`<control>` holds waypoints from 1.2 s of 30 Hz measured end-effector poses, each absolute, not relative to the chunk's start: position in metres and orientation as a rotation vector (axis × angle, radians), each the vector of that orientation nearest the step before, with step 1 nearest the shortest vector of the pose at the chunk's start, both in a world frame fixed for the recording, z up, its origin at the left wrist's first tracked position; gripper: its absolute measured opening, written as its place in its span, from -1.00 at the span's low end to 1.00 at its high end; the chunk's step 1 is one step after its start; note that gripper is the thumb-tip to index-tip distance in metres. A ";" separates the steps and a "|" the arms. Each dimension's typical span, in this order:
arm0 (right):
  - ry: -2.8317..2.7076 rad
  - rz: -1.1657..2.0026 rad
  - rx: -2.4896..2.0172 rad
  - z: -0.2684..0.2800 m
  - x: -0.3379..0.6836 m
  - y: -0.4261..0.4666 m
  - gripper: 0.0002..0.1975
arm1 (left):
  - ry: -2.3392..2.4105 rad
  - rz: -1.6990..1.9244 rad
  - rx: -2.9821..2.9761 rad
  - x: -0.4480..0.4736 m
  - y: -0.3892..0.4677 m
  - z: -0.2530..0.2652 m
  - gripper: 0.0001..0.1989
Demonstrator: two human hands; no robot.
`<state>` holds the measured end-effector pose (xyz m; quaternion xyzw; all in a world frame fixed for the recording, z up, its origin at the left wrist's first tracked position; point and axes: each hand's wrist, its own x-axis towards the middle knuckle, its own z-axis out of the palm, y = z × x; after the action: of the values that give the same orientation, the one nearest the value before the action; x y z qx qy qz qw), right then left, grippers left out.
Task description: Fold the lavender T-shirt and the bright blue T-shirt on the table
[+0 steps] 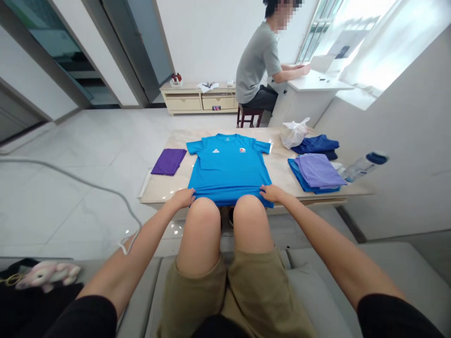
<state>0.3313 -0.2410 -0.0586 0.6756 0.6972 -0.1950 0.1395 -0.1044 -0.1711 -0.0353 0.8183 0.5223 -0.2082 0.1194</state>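
Observation:
A bright blue T-shirt (pixel 230 162) lies spread front side up on the low table, collar away from me and sleeves out to both sides. Small logos show on its chest. My left hand (pixel 185 197) pinches the shirt near its lower left side, and my right hand (pixel 273 193) grips it near the lower right. Between my hands a crosswise fold of cloth runs, and the hem hangs over the table's near edge by my knees. The fingertips are partly hidden in the fabric.
On the table (pixel 169 190) lie a folded purple garment (pixel 169 162) at left, and at right a folded lavender garment (pixel 319 170), dark blue clothing (pixel 317 143), a white plastic bag (pixel 295 134) and a water bottle (pixel 366 166). A person (pixel 259 61) sits at a white desk beyond.

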 end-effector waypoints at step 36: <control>2.014 -0.619 1.924 -0.065 0.276 -0.098 -0.45 | 1.447 -0.538 2.394 0.005 -0.069 -0.086 -0.16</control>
<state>0.2756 -0.0984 -0.0651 0.6673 0.6986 -0.2146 0.1438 0.0049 -0.0691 -0.0861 0.8314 0.5025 -0.1869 0.1461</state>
